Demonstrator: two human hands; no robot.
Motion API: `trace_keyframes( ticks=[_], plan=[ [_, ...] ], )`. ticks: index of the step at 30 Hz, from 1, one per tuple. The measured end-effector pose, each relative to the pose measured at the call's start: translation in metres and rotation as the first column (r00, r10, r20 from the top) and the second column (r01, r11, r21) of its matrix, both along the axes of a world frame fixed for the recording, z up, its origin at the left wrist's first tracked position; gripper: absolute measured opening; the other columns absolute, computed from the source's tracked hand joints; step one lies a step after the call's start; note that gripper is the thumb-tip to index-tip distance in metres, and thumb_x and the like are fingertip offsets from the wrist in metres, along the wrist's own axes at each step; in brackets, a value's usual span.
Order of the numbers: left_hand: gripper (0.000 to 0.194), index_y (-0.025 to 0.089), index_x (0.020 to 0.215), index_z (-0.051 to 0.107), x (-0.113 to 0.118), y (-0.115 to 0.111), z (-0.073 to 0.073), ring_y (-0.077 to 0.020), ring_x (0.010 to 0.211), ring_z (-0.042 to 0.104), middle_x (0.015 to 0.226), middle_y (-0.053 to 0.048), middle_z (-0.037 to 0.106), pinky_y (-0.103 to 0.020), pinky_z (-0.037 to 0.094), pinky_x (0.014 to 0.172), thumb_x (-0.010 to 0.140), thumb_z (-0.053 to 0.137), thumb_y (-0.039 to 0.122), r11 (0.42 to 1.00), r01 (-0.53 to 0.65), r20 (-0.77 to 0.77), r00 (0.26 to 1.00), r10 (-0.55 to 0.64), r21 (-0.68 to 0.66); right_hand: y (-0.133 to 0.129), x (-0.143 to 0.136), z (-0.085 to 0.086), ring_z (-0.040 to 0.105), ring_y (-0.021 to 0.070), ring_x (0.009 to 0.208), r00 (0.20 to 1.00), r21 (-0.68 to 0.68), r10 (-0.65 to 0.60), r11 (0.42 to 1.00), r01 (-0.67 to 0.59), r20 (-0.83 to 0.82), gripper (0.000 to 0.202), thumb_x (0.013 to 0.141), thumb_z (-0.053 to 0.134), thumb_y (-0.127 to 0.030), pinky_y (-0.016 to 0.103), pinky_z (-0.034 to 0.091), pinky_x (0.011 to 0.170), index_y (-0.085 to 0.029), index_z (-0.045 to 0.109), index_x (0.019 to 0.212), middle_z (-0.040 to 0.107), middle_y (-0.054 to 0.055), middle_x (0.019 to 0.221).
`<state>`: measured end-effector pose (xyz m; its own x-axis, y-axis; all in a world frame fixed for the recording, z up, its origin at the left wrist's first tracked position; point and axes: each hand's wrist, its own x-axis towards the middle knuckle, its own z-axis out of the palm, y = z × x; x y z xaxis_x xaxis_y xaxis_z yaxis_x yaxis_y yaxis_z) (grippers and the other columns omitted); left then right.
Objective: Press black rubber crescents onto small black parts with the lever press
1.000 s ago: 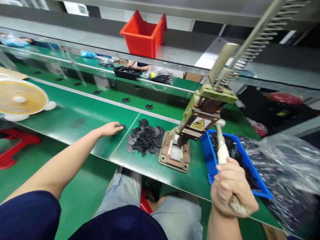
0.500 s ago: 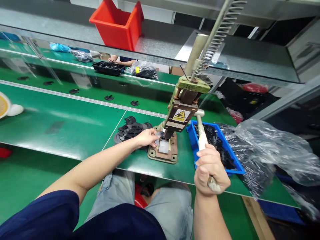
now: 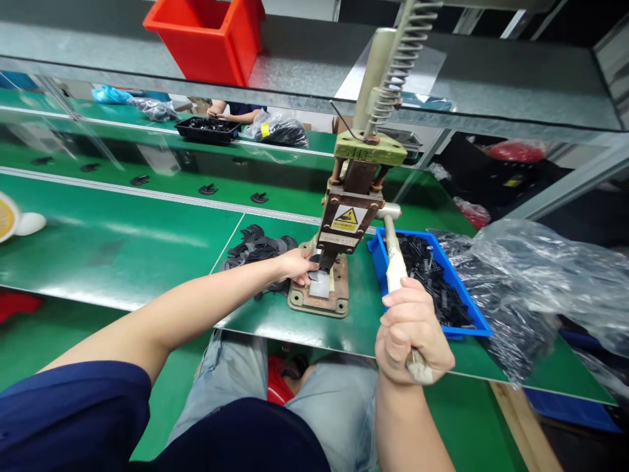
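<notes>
My right hand [image 3: 413, 331] is wrapped round the pale, taped lever handle [image 3: 394, 259] of a hand press [image 3: 343, 226], which bears a yellow warning label. With closed fingers, my left hand [image 3: 296, 265] holds a small dark curved plastic part [image 3: 313, 267] under the press ram, just above the metal base [image 3: 317, 305]. A light grey plate [image 3: 320, 286] lies on that base in front of the ram. Close to the left of the press is a pile of dark curved parts [image 3: 260, 249], partly covered by my left forearm.
A blue tray [image 3: 479, 328] of small black parts stands right of the press, beside clear plastic bags [image 3: 521, 282]. Several dark parts lie spaced along the green strip [image 3: 171, 187] behind. A red bin [image 3: 211, 39] sits on the shelf above. Across the bench, a person's hands [image 3: 219, 113] work near a black tray [image 3: 206, 133].
The view has shifted slightly. My left hand has brought the dark part a little further in under the ram. My right hand keeps its grip on the lever, at about the same height.
</notes>
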<state>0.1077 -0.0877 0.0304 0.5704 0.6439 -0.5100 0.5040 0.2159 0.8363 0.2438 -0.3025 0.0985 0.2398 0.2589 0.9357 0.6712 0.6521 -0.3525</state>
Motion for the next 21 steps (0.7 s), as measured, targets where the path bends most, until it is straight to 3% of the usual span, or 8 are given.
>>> trace_keyframes(
  ticks=[4,7,10,13,15,17,19,21],
  plan=[
    [0.034,0.019,0.112,0.064,0.003,-0.002,0.002,-0.0149,0.047,0.066,0.056,0.000,0.064,-0.019,0.050,0.046,0.088,0.079,0.038,1.000,0.018,-0.018,1.000,-0.018,0.000,0.000,0.002,0.000,0.068,0.0190,0.073,1.000,-0.005,0.019,1.000,-0.019,0.005,0.026,0.087,0.062,-0.023,0.059,0.056,0.095,-0.021,0.056,0.061,0.061,-0.002,0.063],
    [0.033,0.019,0.118,0.064,0.002,-0.010,0.008,-0.0193,0.055,0.071,0.066,-0.005,0.070,-0.026,0.055,0.055,0.092,0.071,0.039,0.978,0.075,-0.077,0.995,-0.061,0.194,0.000,0.005,0.001,0.068,0.0188,0.074,0.999,-0.014,0.036,0.999,-0.036,0.020,0.026,0.085,0.064,-0.023,0.058,0.056,0.097,-0.020,0.056,0.061,0.062,-0.002,0.064],
    [0.030,0.018,0.116,0.067,-0.006,-0.020,0.015,-0.0271,0.083,0.078,0.093,-0.014,0.078,-0.034,0.060,0.077,0.093,0.066,0.038,0.814,0.204,-0.149,0.978,-0.146,0.544,0.000,0.006,0.002,0.068,0.0191,0.075,0.999,-0.011,0.025,1.000,-0.025,0.026,0.026,0.084,0.064,-0.021,0.058,0.055,0.097,-0.019,0.056,0.059,0.062,-0.001,0.065],
    [0.026,0.019,0.112,0.071,-0.025,-0.015,0.019,-0.0285,0.106,0.075,0.112,-0.015,0.078,-0.035,0.056,0.094,0.096,0.058,0.034,0.621,0.330,-0.171,0.938,-0.302,0.711,0.001,0.006,0.003,0.068,0.0203,0.074,0.999,-0.005,0.025,1.000,-0.025,0.041,0.026,0.083,0.065,-0.018,0.058,0.055,0.096,-0.019,0.057,0.058,0.062,0.000,0.065],
    [0.027,0.021,0.113,0.073,-0.046,0.006,0.020,-0.0262,0.112,0.073,0.117,-0.011,0.077,-0.034,0.054,0.100,0.098,0.054,0.032,0.547,0.340,-0.171,0.926,-0.338,0.765,0.003,0.005,0.003,0.068,0.0204,0.074,0.999,0.019,0.024,1.000,-0.025,0.039,0.026,0.083,0.065,-0.018,0.058,0.054,0.096,-0.019,0.057,0.058,0.062,0.000,0.065],
    [0.028,0.022,0.114,0.075,-0.072,0.042,0.019,-0.0255,0.116,0.071,0.121,-0.009,0.077,-0.034,0.052,0.104,0.098,0.054,0.031,0.498,0.313,-0.219,0.946,-0.240,0.809,0.006,0.004,0.002,0.067,0.0198,0.073,1.000,0.052,0.022,0.998,-0.023,0.017,0.028,0.084,0.066,-0.019,0.057,0.054,0.095,-0.019,0.056,0.058,0.061,0.000,0.064],
    [0.032,0.020,0.119,0.075,-0.099,0.086,0.017,-0.0266,0.120,0.069,0.127,-0.010,0.075,-0.035,0.051,0.107,0.097,0.053,0.029,0.493,0.279,-0.308,0.951,-0.024,0.824,0.009,0.002,0.002,0.067,0.0191,0.071,1.000,0.082,0.024,0.996,-0.023,-0.002,0.030,0.084,0.067,-0.020,0.055,0.054,0.094,-0.019,0.054,0.057,0.060,-0.001,0.062],
    [0.039,0.020,0.130,0.071,-0.119,0.127,0.014,-0.0260,0.126,0.066,0.135,-0.010,0.072,-0.034,0.049,0.110,0.097,0.054,0.029,0.546,0.357,-0.463,0.884,0.065,0.758,0.012,0.000,0.002,0.066,0.0187,0.070,1.000,0.103,0.016,0.995,-0.014,-0.019,0.031,0.084,0.067,-0.021,0.055,0.055,0.093,-0.019,0.053,0.056,0.060,-0.001,0.061]
  ],
)
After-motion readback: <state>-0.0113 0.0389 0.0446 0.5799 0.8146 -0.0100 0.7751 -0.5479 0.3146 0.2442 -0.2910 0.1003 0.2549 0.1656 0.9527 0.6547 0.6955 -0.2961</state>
